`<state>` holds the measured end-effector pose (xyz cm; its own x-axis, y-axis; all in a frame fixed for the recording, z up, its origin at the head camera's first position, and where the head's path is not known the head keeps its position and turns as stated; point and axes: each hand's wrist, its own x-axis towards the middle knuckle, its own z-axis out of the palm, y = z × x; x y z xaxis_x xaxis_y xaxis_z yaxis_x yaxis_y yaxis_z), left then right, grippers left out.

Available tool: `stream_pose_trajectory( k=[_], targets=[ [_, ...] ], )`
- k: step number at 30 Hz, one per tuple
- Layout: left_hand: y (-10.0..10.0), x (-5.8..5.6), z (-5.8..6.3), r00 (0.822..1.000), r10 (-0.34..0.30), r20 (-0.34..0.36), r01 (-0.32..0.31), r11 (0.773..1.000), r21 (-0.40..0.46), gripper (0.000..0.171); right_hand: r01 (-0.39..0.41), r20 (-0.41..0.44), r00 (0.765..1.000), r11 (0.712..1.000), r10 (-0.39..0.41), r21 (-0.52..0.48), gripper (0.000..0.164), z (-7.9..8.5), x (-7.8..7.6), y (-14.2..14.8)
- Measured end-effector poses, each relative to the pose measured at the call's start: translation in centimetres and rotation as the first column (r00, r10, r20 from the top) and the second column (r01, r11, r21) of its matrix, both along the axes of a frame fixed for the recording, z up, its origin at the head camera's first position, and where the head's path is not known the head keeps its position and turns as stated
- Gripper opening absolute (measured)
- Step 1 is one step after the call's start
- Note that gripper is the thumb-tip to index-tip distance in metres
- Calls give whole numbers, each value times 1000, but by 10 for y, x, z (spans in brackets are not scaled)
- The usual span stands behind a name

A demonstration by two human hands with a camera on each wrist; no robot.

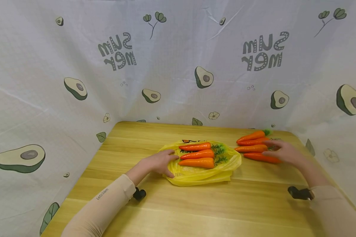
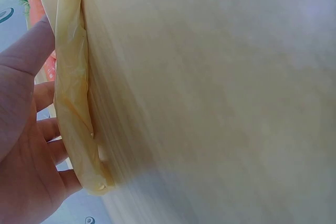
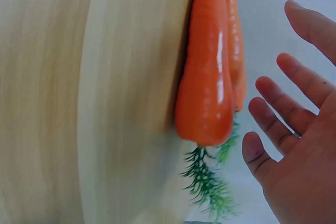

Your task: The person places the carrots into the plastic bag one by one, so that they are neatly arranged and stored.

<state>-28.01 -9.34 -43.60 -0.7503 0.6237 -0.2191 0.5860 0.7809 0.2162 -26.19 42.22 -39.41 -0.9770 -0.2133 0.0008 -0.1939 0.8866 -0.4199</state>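
Observation:
A yellow plastic bag [image 1: 195, 179] lies on the table with three carrots [image 1: 197, 163] side by side in its opening, leafy tops to the right. My left hand [image 1: 158, 163] rests at the bag's left edge, fingers and thumb spread. In the left wrist view, the bag's rolled edge [image 2: 73, 82] hides the fingertips of the left hand [image 2: 29, 145]. Over a group of several loose carrots [image 1: 252, 148] at the right, my right hand [image 1: 284, 153] hovers with its fingers apart. The right wrist view shows that hand [image 3: 299, 135] beside a carrot [image 3: 207, 77], holding nothing.
The wooden table [image 1: 195, 210] reaches back to a white curtain [image 1: 178, 49] printed with avocados, which also hangs at both sides. A black wrist device [image 1: 139, 194] sits at the left cuff and another black device [image 1: 301, 193] at the right.

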Motion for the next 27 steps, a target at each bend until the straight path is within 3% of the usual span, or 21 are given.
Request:
stream_pose_trajectory(
  k=[7,27],
  targets=[
    [1,-1,1,1000,0,-5,0,1000,-1,87,9,-28,1000,1000,-8,29,69,-4,3,12],
    [-1,-1,-1,1000,-5,-6,5,1000,5,87,-9,-9,1000,999,9,43,65,-17,5,26]
  ],
)
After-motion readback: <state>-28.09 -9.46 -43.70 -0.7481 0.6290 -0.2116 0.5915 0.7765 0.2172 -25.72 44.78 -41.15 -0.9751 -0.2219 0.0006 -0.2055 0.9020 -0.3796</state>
